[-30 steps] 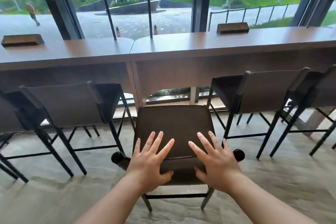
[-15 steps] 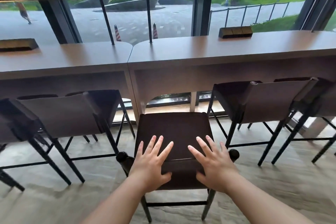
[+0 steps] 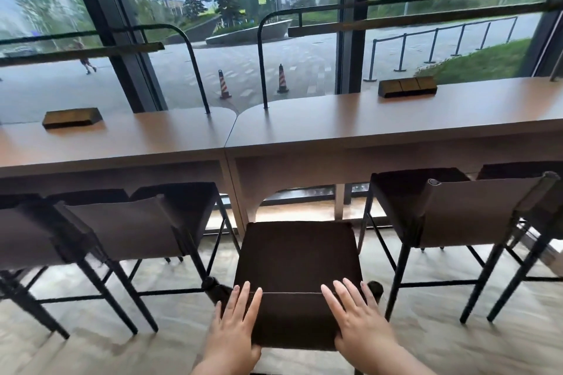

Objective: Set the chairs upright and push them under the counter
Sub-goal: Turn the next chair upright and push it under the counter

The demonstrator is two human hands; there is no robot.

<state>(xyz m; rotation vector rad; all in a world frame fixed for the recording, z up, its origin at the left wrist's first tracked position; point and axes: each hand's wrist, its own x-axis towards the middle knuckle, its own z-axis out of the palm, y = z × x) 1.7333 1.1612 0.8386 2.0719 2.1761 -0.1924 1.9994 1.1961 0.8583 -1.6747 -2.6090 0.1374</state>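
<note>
A dark brown chair [image 3: 297, 253] stands upright in front of me, its seat pointing at the wooden counter [image 3: 335, 128]. Its front edge is just short of the counter's leg panel. My left hand [image 3: 236, 324] lies over the left side of the backrest, fingers together on top and thumb at the lower edge. My right hand [image 3: 356, 321] holds the right side the same way. The chair's legs are mostly hidden below my arms.
An upright chair [image 3: 131, 222] on the left and another [image 3: 457, 210] on the right have their seats partly under the counter, with more chairs beyond each. Two small wooden boxes [image 3: 71, 117] [image 3: 406, 87] sit on the counter. Black metal rails and windows stand behind.
The chair has slid toward the counter. My hands have spread to the backrest's two sides and their fingers have come together. My view has lifted toward the windows.
</note>
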